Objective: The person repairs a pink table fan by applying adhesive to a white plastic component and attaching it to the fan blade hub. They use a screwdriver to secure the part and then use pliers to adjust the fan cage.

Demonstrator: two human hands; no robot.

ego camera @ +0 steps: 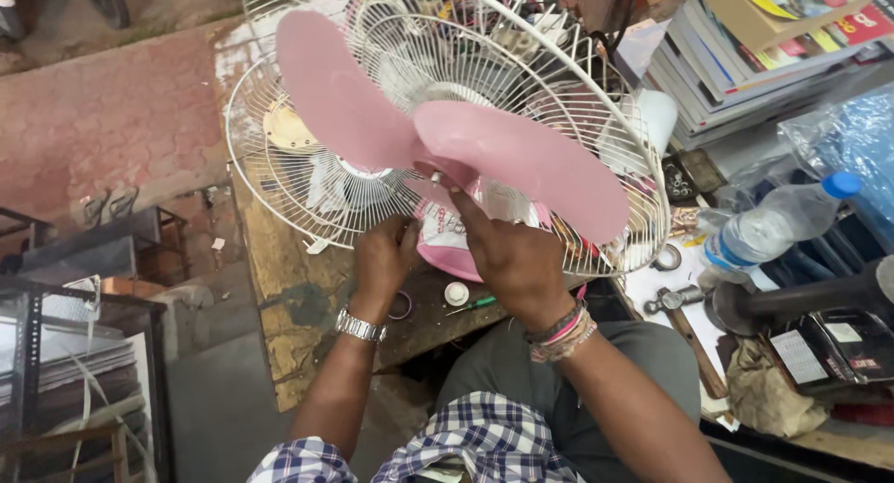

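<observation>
Both my hands work at the hub of a pink fan blade, centre frame.

At left centre my left hand (385, 258) curls narrow under the white wire guard (307, 180); what it grips, I cannot tell. Right of it, my right hand (507, 255) pinches the hub of the pink fan blade (521, 162), nearer of the two; the blades spread upper left to right above both hands, over the bench (289, 297).
</observation>
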